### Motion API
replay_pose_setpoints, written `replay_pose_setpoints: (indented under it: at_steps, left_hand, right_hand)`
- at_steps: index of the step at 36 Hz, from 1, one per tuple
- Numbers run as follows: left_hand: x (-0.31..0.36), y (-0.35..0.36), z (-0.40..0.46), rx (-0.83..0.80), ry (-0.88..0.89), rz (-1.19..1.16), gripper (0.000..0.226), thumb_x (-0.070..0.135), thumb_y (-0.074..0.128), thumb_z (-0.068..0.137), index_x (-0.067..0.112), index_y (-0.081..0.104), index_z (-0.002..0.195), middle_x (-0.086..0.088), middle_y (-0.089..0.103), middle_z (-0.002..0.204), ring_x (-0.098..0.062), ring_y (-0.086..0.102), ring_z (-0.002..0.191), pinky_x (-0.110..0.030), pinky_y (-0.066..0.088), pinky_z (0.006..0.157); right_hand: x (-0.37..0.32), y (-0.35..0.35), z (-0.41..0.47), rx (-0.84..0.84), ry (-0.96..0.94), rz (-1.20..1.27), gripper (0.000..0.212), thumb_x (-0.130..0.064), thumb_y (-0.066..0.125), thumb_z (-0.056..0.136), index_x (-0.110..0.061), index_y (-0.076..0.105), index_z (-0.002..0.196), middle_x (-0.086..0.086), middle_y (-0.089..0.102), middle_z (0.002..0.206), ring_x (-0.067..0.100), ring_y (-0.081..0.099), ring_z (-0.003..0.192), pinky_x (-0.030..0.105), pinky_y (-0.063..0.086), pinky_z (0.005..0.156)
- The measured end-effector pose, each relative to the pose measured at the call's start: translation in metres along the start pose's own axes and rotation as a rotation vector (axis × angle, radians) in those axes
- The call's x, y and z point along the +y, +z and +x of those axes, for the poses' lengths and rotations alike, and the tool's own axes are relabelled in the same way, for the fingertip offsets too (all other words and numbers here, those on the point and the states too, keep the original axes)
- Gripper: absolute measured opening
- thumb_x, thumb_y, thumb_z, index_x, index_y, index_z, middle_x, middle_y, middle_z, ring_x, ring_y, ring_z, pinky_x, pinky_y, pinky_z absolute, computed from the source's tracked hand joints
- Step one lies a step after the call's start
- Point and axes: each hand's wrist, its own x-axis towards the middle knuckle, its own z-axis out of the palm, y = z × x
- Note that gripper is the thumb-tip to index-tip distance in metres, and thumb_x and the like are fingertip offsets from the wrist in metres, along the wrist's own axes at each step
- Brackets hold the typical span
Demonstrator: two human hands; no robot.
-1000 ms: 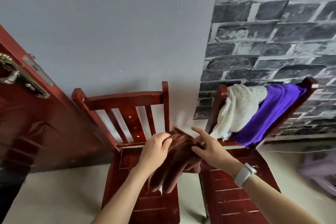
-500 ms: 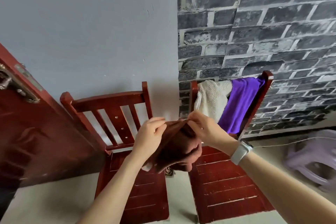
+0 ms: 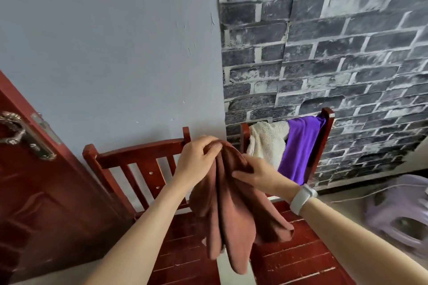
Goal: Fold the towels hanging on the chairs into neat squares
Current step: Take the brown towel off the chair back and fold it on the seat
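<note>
Above the two chair seats, the left hand pinches the brown towel at its top edge; the right hand, at four o'clock of the left, grips its side; the cloth hangs bunched.

A home room corner: 2 red wooden chairs, a panelled door (ornate handle), brick-pattern wallpaper, towels draped.

You are looking at three towels: one brown towel, one cream towel and one purple towel. Two red wooden chairs are standing side by side, a left chair and a right chair. One lilac plastic stool is showing at right.
</note>
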Motion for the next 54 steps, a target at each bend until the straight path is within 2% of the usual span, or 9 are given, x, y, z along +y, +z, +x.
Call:
replay_pose_setpoints:
  at_steps: [8, 15, 20, 27, 33, 39, 45, 51, 54]
  left_hand:
    - [-0.016, -0.043, 0.004, 0.228, -0.185, -0.120, 0.011, 0.012, 0.051, 0.091, 0.019, 0.058, 0.094, 0.016, 0.059, 0.085, -0.009, 0.056, 0.088, -0.004, 0.036, 0.069]
    - [-0.028, -0.034, -0.023, -0.549, -0.274, -0.160, 0.071, 0.033, 0.066, 0.082, 0.045, 0.025, 0.139, 0.026, 0.043, 0.127, 0.002, 0.047, 0.114, -0.021, 0.037, 0.096]
    - [-0.020, -0.020, -0.029, -0.350, -0.295, -0.146, 0.015, 0.025, 0.060, 0.087, 0.019, 0.067, 0.099, 0.005, 0.067, 0.091, -0.012, 0.063, 0.093, -0.024, 0.047, 0.081]
    - [-0.011, -0.030, -0.033, -0.325, -0.324, -0.166, 0.014, 0.024, 0.052, 0.092, 0.016, 0.064, 0.091, -0.003, 0.069, 0.086, -0.013, 0.064, 0.083, -0.025, 0.047, 0.076]
    - [0.000, -0.022, -0.026, -0.241, -0.394, -0.113, 0.024, 0.026, 0.043, 0.096, 0.010, 0.059, 0.102, -0.008, 0.062, 0.095, -0.021, 0.058, 0.090, -0.032, 0.044, 0.077]
    - [0.004, -0.014, -0.031, -0.223, -0.357, -0.097, 0.027, 0.027, 0.044, 0.096, 0.008, 0.059, 0.108, -0.007, 0.063, 0.099, -0.016, 0.058, 0.091, -0.017, 0.043, 0.069]
    - [0.000, -0.031, -0.033, -0.042, -0.228, 0.037, 0.009, 0.023, 0.051, 0.093, 0.017, 0.058, 0.095, 0.013, 0.057, 0.079, 0.002, 0.052, 0.070, 0.001, 0.036, 0.058]
    - [-0.035, -0.067, -0.057, 0.025, -0.326, 0.175, 0.037, 0.020, 0.046, 0.095, 0.025, 0.038, 0.131, -0.009, 0.056, 0.124, -0.025, 0.051, 0.118, -0.030, 0.042, 0.089]
    - [-0.045, -0.072, -0.071, -0.075, -0.256, 0.203, 0.028, 0.022, 0.054, 0.091, 0.027, 0.056, 0.119, 0.001, 0.058, 0.113, -0.016, 0.055, 0.110, -0.019, 0.039, 0.088]
  right_hand:
    - [0.034, 0.004, -0.014, 0.149, 0.173, -0.009, 0.027, -0.011, 0.065, 0.083, -0.018, 0.051, 0.062, -0.007, 0.042, 0.054, 0.008, 0.037, 0.055, 0.020, 0.029, 0.053]
    - [-0.032, -0.004, 0.012, 0.036, -0.113, -0.026, 0.008, -0.004, 0.063, 0.081, -0.010, 0.067, 0.086, -0.006, 0.064, 0.077, 0.002, 0.056, 0.073, 0.020, 0.043, 0.072]
    - [-0.052, -0.006, 0.023, 0.063, -0.166, -0.098, 0.011, -0.007, 0.066, 0.080, -0.011, 0.069, 0.090, -0.004, 0.066, 0.083, 0.007, 0.059, 0.079, 0.010, 0.043, 0.073]
    - [0.001, -0.015, 0.005, 0.167, 0.049, -0.326, 0.020, -0.011, 0.066, 0.080, -0.010, 0.063, 0.099, 0.009, 0.060, 0.100, 0.029, 0.058, 0.094, 0.042, 0.046, 0.085]
    - [0.051, 0.021, -0.033, 0.409, 0.515, -0.240, 0.039, -0.014, 0.061, 0.082, -0.006, 0.051, 0.118, 0.018, 0.050, 0.116, 0.036, 0.049, 0.109, 0.042, 0.040, 0.094]
    - [0.034, 0.090, -0.056, 0.048, 0.274, 0.032, 0.024, -0.012, 0.064, 0.078, -0.008, 0.057, 0.101, 0.002, 0.058, 0.089, 0.019, 0.056, 0.086, 0.031, 0.045, 0.079]
    - [0.024, 0.116, -0.033, 0.062, 0.285, -0.010, 0.014, -0.012, 0.054, 0.085, -0.002, 0.058, 0.094, 0.017, 0.061, 0.096, 0.031, 0.057, 0.090, 0.034, 0.042, 0.075]
    - [0.019, 0.090, -0.024, 0.181, 0.218, 0.004, 0.007, -0.017, 0.056, 0.089, -0.023, 0.057, 0.084, -0.007, 0.061, 0.081, 0.014, 0.057, 0.080, 0.019, 0.034, 0.068]
    - [0.000, 0.076, -0.018, 0.160, 0.090, 0.012, 0.006, -0.018, 0.056, 0.090, -0.022, 0.059, 0.089, -0.011, 0.061, 0.082, 0.007, 0.057, 0.080, 0.013, 0.036, 0.068]
